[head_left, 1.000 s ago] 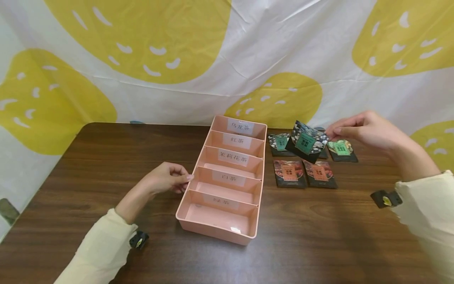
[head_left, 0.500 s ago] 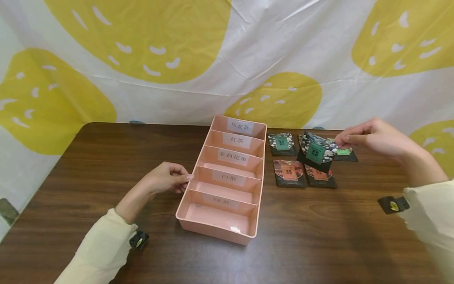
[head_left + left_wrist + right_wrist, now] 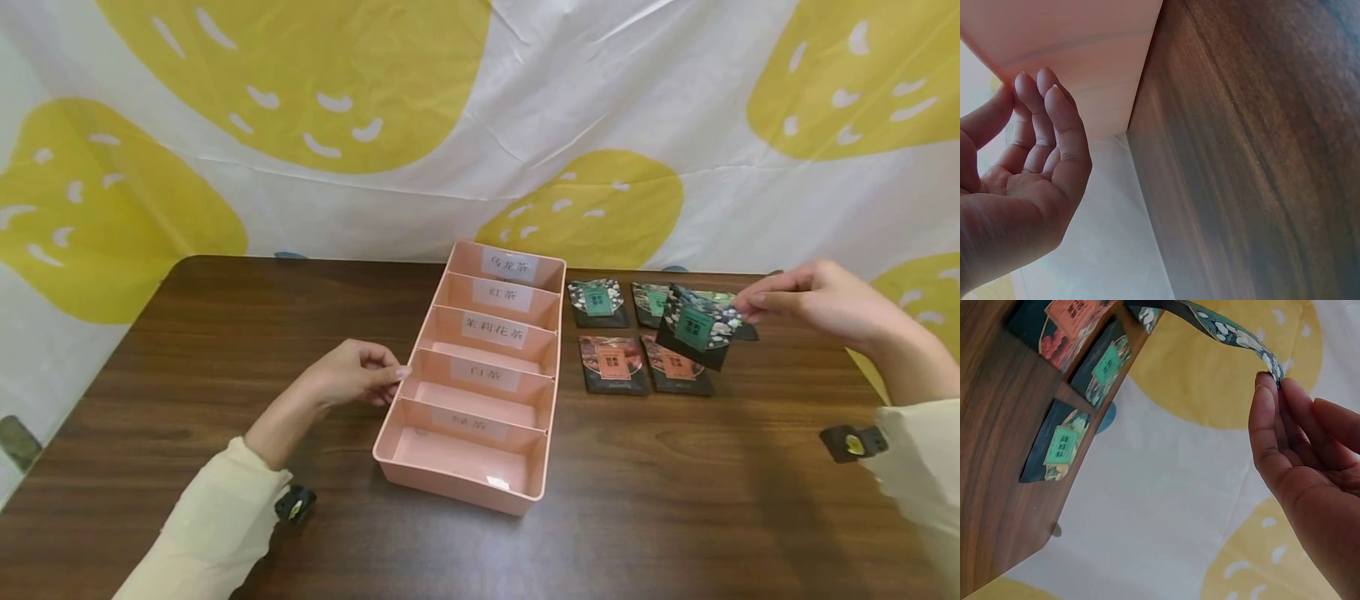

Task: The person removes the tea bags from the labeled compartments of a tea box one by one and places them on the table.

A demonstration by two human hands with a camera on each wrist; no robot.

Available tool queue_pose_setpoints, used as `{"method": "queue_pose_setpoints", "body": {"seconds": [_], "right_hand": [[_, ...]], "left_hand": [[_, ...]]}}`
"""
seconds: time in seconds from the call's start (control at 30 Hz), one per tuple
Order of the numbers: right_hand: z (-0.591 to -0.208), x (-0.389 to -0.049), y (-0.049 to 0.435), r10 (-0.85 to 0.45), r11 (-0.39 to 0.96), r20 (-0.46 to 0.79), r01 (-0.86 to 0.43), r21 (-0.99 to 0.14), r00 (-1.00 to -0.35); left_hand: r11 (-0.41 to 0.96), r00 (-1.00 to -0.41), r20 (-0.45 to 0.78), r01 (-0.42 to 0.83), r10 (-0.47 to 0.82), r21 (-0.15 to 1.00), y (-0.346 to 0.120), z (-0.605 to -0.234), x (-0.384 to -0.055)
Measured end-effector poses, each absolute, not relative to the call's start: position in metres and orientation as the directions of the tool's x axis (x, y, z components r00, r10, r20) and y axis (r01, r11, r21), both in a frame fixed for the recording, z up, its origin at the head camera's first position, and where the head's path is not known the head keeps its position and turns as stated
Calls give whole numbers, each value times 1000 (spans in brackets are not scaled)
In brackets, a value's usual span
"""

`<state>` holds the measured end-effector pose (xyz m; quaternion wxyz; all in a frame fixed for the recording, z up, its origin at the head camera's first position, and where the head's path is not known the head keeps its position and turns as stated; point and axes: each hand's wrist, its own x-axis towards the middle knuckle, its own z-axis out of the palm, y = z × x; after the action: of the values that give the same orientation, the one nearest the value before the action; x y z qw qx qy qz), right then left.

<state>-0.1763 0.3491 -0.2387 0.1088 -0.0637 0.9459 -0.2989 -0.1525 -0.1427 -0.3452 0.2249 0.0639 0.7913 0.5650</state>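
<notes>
My right hand (image 3: pixel 836 304) pinches a dark tea sachet (image 3: pixel 697 329) with a green label by its upper corner, raised over the other sachets. In the right wrist view the held sachet (image 3: pixel 1229 328) shows edge-on, bent at the fingertips. My left hand (image 3: pixel 352 375) grips the left rim of a pink divided box (image 3: pixel 457 457), thumb on top and fingers against the outer wall. The left wrist view shows those fingers (image 3: pixel 1060 119) curled beside the box wall (image 3: pixel 1085 37). Paper labels with Chinese characters mark the box's compartments.
Right of the box lie two orange-labelled sachets, one (image 3: pixel 613 365) beside another (image 3: pixel 677 371), with a green-labelled sachet (image 3: pixel 597 302) behind. Another green one (image 3: pixel 648 300) is partly covered by the held sachet. A light-green sachet (image 3: pixel 1060 444) lies nearest the table's edge. A patterned cloth (image 3: pixel 360 217) hangs behind.
My right hand has moved right and slightly nearer with the sachet, away from the box. The left hand keeps its grip on the box rim.
</notes>
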Motion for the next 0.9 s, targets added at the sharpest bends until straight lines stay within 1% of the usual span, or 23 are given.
{"method": "queue_pose_setpoints", "body": {"seconds": [0.23, 0.5, 0.9], "right_hand": [[-242, -174, 359, -166, 833, -169, -47, -551, -972], [-246, -172, 371, -146, 828, -156, -34, -559, -977], [-253, -170, 392, -140, 860, -141, -49, -508, -980]], "left_hand": [[349, -891, -280, -150, 358, 925, -143, -345, -153], [351, -892, -277, -147, 357, 925, -143, -345, -153], [351, -893, -277, -147, 355, 925, -142, -344, -152]]}}
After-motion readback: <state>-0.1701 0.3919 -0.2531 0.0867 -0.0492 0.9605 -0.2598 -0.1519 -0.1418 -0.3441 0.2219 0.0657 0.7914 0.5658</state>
